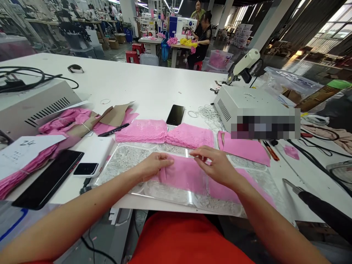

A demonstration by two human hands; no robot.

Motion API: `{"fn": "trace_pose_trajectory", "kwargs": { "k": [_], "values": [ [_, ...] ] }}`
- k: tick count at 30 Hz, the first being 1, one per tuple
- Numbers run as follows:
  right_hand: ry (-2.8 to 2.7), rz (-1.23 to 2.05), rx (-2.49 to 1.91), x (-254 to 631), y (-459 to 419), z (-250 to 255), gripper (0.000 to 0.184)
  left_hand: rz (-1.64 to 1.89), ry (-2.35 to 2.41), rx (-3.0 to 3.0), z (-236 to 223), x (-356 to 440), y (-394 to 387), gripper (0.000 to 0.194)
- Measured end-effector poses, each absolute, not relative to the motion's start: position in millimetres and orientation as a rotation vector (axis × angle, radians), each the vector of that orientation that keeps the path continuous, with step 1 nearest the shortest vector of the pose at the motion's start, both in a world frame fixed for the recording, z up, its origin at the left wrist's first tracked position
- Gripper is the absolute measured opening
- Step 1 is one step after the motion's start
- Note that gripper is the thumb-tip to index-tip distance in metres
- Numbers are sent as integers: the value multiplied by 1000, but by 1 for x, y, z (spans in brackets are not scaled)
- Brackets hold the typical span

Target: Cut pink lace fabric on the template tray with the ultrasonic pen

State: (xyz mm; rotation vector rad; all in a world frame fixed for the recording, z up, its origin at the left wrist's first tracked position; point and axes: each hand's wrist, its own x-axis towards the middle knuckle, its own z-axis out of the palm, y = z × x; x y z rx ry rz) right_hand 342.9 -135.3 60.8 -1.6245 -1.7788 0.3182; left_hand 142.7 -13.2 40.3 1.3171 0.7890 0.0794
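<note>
A pink fabric piece [187,174] lies nearly flat on a clear plastic sheet [170,196] in front of me. My left hand [155,165] pinches its upper left corner between thumb and fingers. Over the upper right part of the same piece, my right hand [216,163] has its fingers bent and thumb apart, with nothing visible between them. Another pink piece [222,190] lies partly under my right forearm. Just beyond my hands sit two stacks of pink fabric, a left stack [141,131] and a right stack [189,135]. More pink fabric [246,148] rests to the right.
A black phone [175,115] lies behind the stacks, near tangled white elastic loops [207,114]. Grey metal boxes stand at left [35,106] and right [247,106]. A black-handled tool [324,209] juts in at right. Bundled pink fabric [66,123] is at left. Two people work beyond the table.
</note>
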Motion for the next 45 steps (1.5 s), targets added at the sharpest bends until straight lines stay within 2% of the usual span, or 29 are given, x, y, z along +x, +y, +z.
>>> {"fn": "trace_pose_trajectory", "kwargs": {
  "k": [4, 12, 30, 34, 39, 45],
  "values": [
    [-1670, 344, -2019, 378, -164, 43, 16, 115, 826, 1497, 38, 143, -15, 26],
    [-1661, 395, -2172, 367, -158, 34, 12, 139, 863, 1885, 45, 146, -18, 21],
    [-1700, 504, -2181, 360, -124, 49, 16, 134, 1011, 2293, 51, 133, -7, 33],
    [-1709, 482, -2164, 356, -139, 51, 12, 134, 972, 2345, 47, 132, -6, 34],
    [-1921, 495, -1940, 343, -171, 45, 14, 132, 887, 2413, 45, 135, -4, 35],
    [-1921, 483, -1940, 339, -188, 41, 12, 154, 829, 2684, 41, 127, 1, 35]
  ]
}}
